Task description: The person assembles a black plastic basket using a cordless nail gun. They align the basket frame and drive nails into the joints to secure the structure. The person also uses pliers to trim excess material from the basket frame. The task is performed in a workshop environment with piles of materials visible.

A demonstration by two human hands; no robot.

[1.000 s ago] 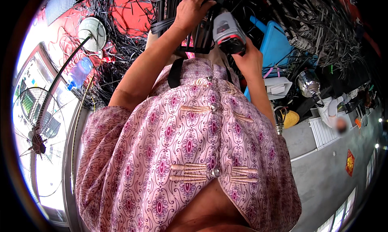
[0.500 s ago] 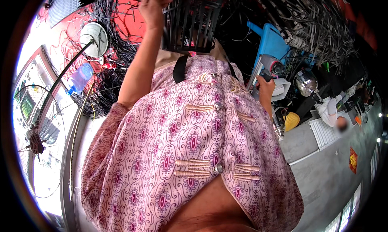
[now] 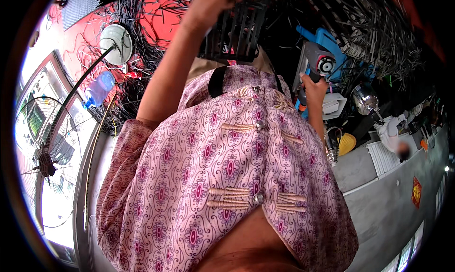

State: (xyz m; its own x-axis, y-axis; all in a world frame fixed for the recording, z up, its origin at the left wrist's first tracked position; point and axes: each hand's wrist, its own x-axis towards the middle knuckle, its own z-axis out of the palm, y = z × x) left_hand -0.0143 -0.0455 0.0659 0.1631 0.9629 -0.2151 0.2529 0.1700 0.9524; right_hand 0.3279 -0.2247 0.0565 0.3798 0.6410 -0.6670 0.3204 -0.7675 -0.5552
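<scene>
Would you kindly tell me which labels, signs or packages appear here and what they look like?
Small red diamond-shaped sign with gold marking: on the grey wall, lower right.
Clear plastic bottle with blue label: lying left, beside tangled black wires.
Neither is legible.

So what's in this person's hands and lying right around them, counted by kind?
Black slatted grilles, in the left hand: 1
Grey power tools, in the right hand: 1
Clear plastic bottles: 1
Standing fans: 1
Round white discs: 1
Total: 5
</scene>
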